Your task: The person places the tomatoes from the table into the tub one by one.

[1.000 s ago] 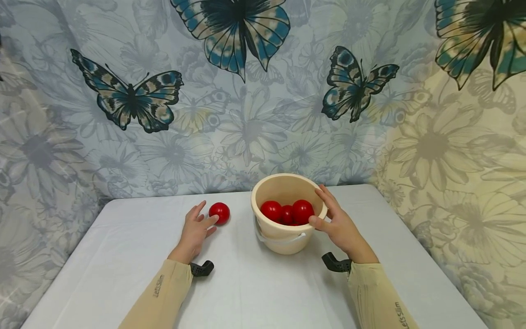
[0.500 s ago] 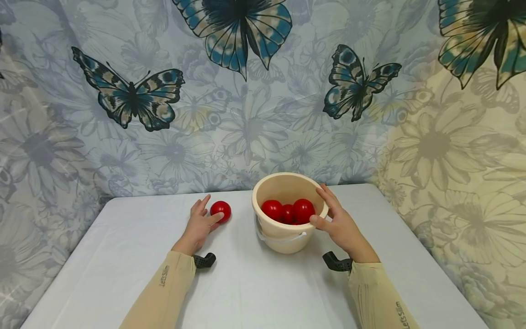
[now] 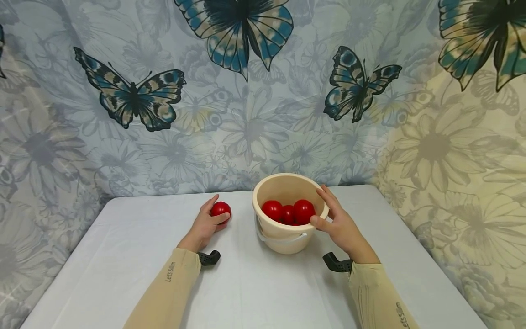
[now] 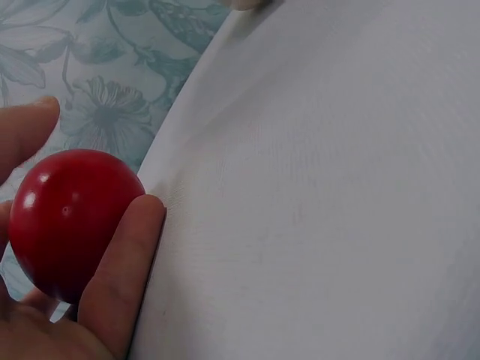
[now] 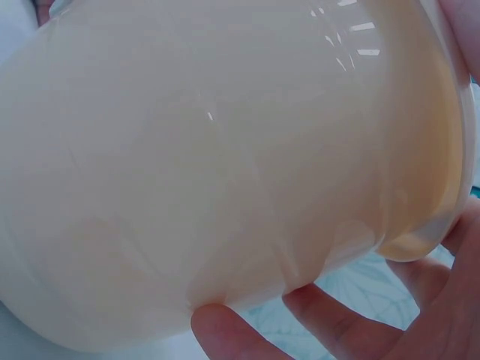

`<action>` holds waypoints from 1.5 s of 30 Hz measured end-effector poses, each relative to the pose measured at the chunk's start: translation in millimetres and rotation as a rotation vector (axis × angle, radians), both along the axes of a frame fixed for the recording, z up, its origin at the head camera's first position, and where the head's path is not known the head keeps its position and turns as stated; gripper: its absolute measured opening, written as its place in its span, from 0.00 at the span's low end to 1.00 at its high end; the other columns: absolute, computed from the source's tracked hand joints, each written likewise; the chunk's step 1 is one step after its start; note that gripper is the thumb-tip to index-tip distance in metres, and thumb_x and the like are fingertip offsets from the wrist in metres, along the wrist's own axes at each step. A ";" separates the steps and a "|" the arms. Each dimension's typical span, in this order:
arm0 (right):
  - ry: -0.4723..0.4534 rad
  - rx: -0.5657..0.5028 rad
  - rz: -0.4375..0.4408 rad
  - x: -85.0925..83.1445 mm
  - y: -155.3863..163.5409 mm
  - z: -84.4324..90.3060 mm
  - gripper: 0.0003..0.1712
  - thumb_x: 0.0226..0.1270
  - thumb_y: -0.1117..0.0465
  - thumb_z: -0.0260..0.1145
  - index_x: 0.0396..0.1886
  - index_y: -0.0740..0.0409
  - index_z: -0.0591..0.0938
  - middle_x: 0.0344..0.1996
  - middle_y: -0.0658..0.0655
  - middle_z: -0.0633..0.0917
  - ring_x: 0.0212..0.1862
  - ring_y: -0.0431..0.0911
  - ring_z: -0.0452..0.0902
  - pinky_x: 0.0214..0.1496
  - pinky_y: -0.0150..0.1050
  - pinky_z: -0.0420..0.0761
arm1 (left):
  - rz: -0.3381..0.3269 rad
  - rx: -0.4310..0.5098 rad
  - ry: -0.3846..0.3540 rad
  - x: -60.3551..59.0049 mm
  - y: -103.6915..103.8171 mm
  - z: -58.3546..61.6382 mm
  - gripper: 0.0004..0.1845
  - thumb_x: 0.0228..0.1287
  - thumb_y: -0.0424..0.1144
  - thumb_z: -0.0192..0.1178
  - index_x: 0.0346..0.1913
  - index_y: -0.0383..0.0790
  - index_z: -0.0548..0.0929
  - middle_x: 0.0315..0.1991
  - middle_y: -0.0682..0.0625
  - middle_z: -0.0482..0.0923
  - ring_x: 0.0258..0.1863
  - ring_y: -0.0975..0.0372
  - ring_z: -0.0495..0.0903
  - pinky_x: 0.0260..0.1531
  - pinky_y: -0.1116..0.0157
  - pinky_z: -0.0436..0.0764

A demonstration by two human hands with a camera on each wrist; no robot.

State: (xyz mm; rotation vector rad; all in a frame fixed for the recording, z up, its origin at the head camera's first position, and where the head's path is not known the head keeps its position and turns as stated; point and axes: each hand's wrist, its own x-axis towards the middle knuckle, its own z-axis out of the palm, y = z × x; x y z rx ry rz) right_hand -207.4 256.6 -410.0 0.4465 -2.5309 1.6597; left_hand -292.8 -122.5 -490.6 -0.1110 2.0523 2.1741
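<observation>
A glossy red tomato (image 3: 220, 209) sits on the white table, left of a cream bucket (image 3: 283, 247). My left hand (image 3: 203, 228) holds it, fingers curled around its sides; the left wrist view shows the tomato (image 4: 71, 221) with one finger (image 4: 124, 274) along its lower side. Upright, the bucket has several red tomatoes (image 3: 303, 211) inside. Its right rim is gripped by my right hand (image 3: 343, 229), thumb at the near edge. In the right wrist view, fingertips (image 5: 330, 311) touch the bucket's outer wall (image 5: 187, 172). The tomatoes' undersides are hidden.
The bucket's pale handle (image 3: 283, 239) hangs down its front. A white cloth (image 3: 255, 292) covers the table, whose back edge meets a curtain (image 3: 246, 141) printed with butterflies and flowers. Dark wrist mounts (image 3: 209, 258) stick out by both sleeves.
My left hand has moved right and slightly forward, and its fingers have closed around the lone tomato. My right hand and the bucket have stayed in place.
</observation>
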 end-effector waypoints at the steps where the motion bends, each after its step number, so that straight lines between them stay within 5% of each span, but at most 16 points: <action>1: 0.001 0.000 0.000 -0.2 0.2 0.1 0.46 0.69 0.56 0.68 0.80 0.47 0.55 0.79 0.44 0.45 0.72 0.67 0.56 0.48 0.49 0.84 | 0.006 -0.001 0.001 -0.3 1.4 -0.1 0.42 0.66 0.27 0.64 0.78 0.53 0.59 0.77 0.45 0.43 0.69 0.44 0.56 0.51 0.54 0.82; 7: 0.008 0.000 -0.003 -1.5 1.7 -1.8 0.46 0.69 0.57 0.68 0.80 0.47 0.55 0.79 0.46 0.45 0.72 0.67 0.55 0.47 0.49 0.85 | 0.035 0.028 -0.009 -2.3 5.4 -0.3 0.36 0.68 0.25 0.61 0.75 0.46 0.64 0.73 0.39 0.54 0.66 0.43 0.61 0.50 0.54 0.83; 21: 0.004 -0.011 -0.001 -0.9 1.4 -2.1 0.46 0.69 0.57 0.68 0.80 0.47 0.55 0.79 0.47 0.45 0.72 0.68 0.55 0.47 0.50 0.85 | 0.060 0.043 -0.054 -1.6 5.9 1.8 0.35 0.66 0.24 0.62 0.74 0.46 0.66 0.72 0.40 0.54 0.67 0.43 0.61 0.47 0.56 0.84; 32: 0.000 -0.010 0.005 -0.8 0.0 -0.2 0.46 0.68 0.56 0.69 0.80 0.45 0.55 0.79 0.46 0.45 0.73 0.66 0.54 0.47 0.49 0.85 | 0.098 0.230 -0.138 8.3 0.6 14.5 0.32 0.70 0.27 0.58 0.75 0.46 0.66 0.73 0.41 0.53 0.65 0.42 0.63 0.49 0.51 0.83; 45: 0.008 -0.006 0.009 -1.6 0.7 -2.1 0.46 0.68 0.56 0.68 0.80 0.46 0.56 0.79 0.44 0.46 0.73 0.66 0.54 0.49 0.48 0.84 | 0.181 0.278 -0.170 17.4 -4.9 25.2 0.31 0.71 0.29 0.58 0.75 0.47 0.65 0.73 0.43 0.54 0.66 0.45 0.61 0.48 0.54 0.84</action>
